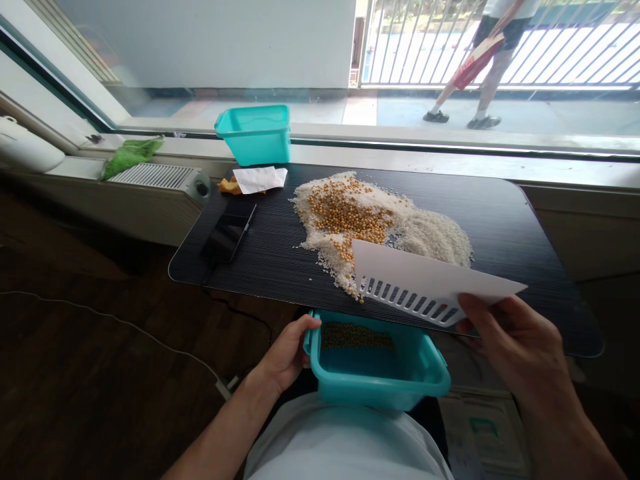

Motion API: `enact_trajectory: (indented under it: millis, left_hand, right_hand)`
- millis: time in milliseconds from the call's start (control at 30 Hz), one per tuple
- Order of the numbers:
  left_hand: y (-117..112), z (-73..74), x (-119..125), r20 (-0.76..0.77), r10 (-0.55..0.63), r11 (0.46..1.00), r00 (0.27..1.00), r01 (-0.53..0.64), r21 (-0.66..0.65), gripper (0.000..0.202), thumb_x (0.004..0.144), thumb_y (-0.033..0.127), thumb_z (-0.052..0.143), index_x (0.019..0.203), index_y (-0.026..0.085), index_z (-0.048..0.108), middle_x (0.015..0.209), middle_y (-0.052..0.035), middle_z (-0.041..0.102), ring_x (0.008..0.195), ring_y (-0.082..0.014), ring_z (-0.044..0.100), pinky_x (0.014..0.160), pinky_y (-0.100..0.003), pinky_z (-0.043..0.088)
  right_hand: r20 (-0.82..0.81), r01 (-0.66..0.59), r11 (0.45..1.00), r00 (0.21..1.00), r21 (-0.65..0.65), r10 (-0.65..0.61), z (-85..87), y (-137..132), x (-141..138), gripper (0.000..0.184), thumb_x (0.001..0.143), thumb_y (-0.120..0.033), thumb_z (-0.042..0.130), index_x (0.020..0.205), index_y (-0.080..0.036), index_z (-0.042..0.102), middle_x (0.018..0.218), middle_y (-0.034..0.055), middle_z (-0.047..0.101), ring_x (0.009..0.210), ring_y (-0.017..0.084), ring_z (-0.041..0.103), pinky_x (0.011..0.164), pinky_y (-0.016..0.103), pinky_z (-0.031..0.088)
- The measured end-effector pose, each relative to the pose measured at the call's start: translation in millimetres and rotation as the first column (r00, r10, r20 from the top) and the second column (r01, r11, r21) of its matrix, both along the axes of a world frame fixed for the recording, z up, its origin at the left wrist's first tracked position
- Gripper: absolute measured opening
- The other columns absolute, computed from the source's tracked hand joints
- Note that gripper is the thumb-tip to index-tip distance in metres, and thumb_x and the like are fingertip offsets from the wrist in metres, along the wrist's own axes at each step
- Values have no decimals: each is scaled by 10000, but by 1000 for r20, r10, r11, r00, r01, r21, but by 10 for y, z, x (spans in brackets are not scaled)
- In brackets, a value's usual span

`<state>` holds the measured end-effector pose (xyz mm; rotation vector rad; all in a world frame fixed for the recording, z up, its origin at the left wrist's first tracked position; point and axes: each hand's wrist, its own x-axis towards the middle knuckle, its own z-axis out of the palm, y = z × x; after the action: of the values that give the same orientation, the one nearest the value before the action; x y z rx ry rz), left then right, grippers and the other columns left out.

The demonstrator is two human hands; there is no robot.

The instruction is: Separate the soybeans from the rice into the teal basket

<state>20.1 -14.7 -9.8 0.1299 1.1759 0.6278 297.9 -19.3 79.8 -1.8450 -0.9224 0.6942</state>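
Note:
My left hand point(290, 350) is closed on the left rim of a teal plastic bin point(380, 383), held at my lap under the table's near edge. Small dark greenish beans point(355, 335) lie along the far side of its floor. In my right hand point(520, 337), pinched between thumb and fingers, is a white slotted sheet point(415, 277), tilted over the table's front edge. Its left corner reaches a spread heap of white rice grains point(435, 233) and yellow soybeans point(345, 210). The soybeans lie mostly on the heap's left half, and the sheet hides part of the near side.
On the black table point(270, 257) a dark phone point(230, 230) lies at the left, with white paper point(260, 179) behind it. A second teal bin point(257, 133) stands at the back by the window. A green cloth point(133, 157) lies on the radiator point(155, 177). Outside, a person point(500, 40) walks past.

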Motion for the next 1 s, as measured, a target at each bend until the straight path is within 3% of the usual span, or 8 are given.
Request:
enact_trajectory:
  millis: [167,367,1000]
  left_hand:
    - [5,37,12,-11,-6,1000,1000,6,8,384,551,356,819,530,209,466,436,75,426,378,-63,348,412,-228,191]
    - [7,53,7,-10,-23,999,1000,23,31,387,555,375,808,524,212,458,441,75,421,380,-60,338,422,-237,170]
    - [14,57,13,-21,-24,998,999,25,56,406,515,388,817,505,219,448,424,76,406,380,-60,325,423,-242,156]
  right_hand:
    - [-3,-33,999,999,4,33,61,35,-93,287,691,-470,788,802,-206,757,564,9,622,549,195,589,474,292,446]
    - [-15,-48,999,999,21,48,51,19,-90,294,682,-459,811,813,-199,769,611,25,667,565,203,612,538,321,514]
    - [66,-81,996,995,40,78,53,70,-152,192,746,-434,754,771,-244,731,577,-31,634,556,183,607,546,310,509]
